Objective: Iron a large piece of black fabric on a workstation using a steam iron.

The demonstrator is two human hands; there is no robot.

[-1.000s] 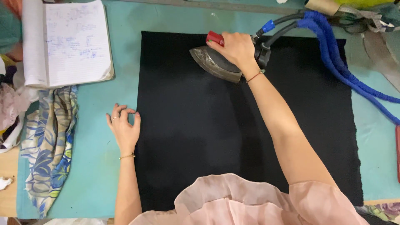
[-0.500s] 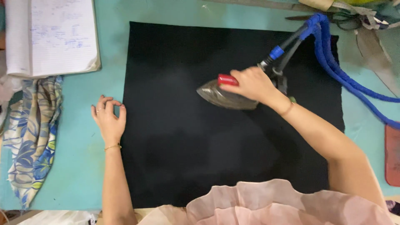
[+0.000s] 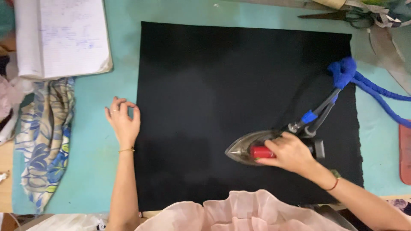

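A large black cloth (image 3: 222,98) lies flat on the teal table (image 3: 120,85). My right hand (image 3: 289,153) grips the red handle of a metal iron (image 3: 246,147), which rests on the cloth's lower right area with its tip pointing left. A blue wrapped cord (image 3: 364,85) runs from the iron's back up and off to the right. My left hand (image 3: 123,121) lies flat on the table at the cloth's left edge, fingers curled, touching the cloth's border and holding nothing.
An open notebook (image 3: 64,36) lies at the top left, with a blue patterned fabric (image 3: 45,137) below it. Scissors (image 3: 338,15) and scraps sit at the top right. A reddish pad (image 3: 404,154) shows at the right edge. Pink ruffled cloth (image 3: 239,211) is at the bottom.
My right hand has slid the iron from the cloth's top middle down toward its lower right. The left hand stays at the cloth's left edge.
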